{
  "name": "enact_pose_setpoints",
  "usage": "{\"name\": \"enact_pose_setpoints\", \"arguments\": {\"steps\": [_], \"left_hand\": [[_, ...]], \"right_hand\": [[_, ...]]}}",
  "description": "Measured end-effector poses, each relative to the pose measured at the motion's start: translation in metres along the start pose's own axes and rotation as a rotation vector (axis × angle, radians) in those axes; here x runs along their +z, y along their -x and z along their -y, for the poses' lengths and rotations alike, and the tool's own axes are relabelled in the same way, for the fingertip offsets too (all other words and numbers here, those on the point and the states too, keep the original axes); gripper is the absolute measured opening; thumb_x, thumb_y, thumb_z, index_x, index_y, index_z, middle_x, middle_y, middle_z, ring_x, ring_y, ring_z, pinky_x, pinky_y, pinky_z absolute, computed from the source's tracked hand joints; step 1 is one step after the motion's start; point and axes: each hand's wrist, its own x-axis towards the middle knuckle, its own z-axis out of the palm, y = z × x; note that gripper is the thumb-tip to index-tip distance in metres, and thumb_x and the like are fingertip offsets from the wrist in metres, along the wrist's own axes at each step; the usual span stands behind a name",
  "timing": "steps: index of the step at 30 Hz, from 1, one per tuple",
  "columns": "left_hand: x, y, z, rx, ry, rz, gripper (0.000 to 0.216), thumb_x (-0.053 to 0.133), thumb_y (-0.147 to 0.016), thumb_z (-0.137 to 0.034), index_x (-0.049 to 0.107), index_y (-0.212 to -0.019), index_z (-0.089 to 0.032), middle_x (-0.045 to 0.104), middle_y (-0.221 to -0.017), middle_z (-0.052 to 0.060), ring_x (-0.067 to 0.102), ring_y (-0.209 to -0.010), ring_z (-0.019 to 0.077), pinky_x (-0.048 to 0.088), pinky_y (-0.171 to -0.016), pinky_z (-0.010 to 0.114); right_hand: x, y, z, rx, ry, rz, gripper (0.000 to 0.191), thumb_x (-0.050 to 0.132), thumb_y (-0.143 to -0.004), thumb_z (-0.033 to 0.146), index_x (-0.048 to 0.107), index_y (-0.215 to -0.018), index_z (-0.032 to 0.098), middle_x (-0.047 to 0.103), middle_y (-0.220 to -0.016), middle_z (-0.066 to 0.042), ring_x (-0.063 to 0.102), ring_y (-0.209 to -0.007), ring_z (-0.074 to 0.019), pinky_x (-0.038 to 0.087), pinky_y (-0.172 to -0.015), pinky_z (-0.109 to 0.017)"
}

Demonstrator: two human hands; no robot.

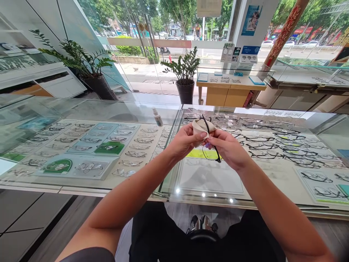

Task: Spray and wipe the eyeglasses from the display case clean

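Black-clad lap (152,236): nearest item, below the glass-topped surface (128,109).
Panelled display frames (109,147): rows under glass, some on blue or green panels.
Spray bottle (157,117): pale, on the glass, beyond the left forearm.
Left hand (187,140): grip narrow, thumb pressing a bunched pale cloth (199,125) — soft, pliant material by its look.
Eyeglasses (218,156): dark, thin-rimmed; held up between both hands above the surface, one arm crossing the cloth, one lens below the fingers.
Handling: likely very light; lenses probably smooth and easily smudged, rims and hinges easily bent — best held at the bridge or rim edge.
Right hand (227,147): grip narrow, pinching the eyeglasses; exact contact hidden by the fingers.
Dark display frames (268,155): rows under glass, beyond the right forearm.
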Motion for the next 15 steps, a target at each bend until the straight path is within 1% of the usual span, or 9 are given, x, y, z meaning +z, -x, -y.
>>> {"name": "enact_pose_setpoints", "arguments": {"steps": [4,7,11,15], "left_hand": [[0.0021,0.0007,0.0035,-0.008,0.034,-0.043,0.029,0.095,-0.079,-0.030,0.078,-0.097,-0.014,0.071,-0.081,0.003,0.062,-0.068,0.0108,0.052,-0.069,0.025],[0.0046,0.0016,0.0045,0.000,0.025,-0.061,0.029,0.095,-0.079,-0.033,0.078,-0.094,-0.014,0.072,-0.081,0.004,0.061,-0.069,0.0110,0.051,-0.068,0.026],[0.0072,0.0034,0.0024,0.058,-0.069,-0.075,0.032,0.095,-0.079,-0.037,0.077,-0.093,-0.014,0.071,-0.077,0.003,0.059,-0.064,0.0106,0.047,-0.064,0.026],[0.0099,0.0055,0.0014,0.139,-0.145,-0.142,0.035,0.096,-0.078,-0.039,0.073,-0.090,-0.015,0.070,-0.075,0.001,0.056,-0.060,0.0090,0.043,-0.058,0.023]], "right_hand": [[-0.0003,-0.0002,0.0000,-0.021,-0.015,0.004,0.026,0.092,-0.077,0.043,0.077,-0.083,0.022,0.073,-0.085,-0.001,0.064,-0.084,-0.0174,0.049,-0.085,-0.035],[-0.0020,0.0000,-0.0014,-0.023,-0.003,0.009,0.026,0.093,-0.078,0.043,0.078,-0.085,0.023,0.074,-0.087,-0.001,0.066,-0.086,-0.0180,0.051,-0.089,-0.036],[-0.0033,0.0004,-0.0055,-0.024,0.028,0.029,0.026,0.092,-0.081,0.042,0.081,-0.095,0.023,0.078,-0.092,-0.002,0.069,-0.092,-0.0184,0.052,-0.094,-0.037],[-0.0015,0.0006,-0.0079,-0.021,0.051,0.053,0.028,0.091,-0.082,0.043,0.080,-0.098,0.022,0.078,-0.096,-0.003,0.070,-0.094,-0.0185,0.053,-0.095,-0.037]]}}
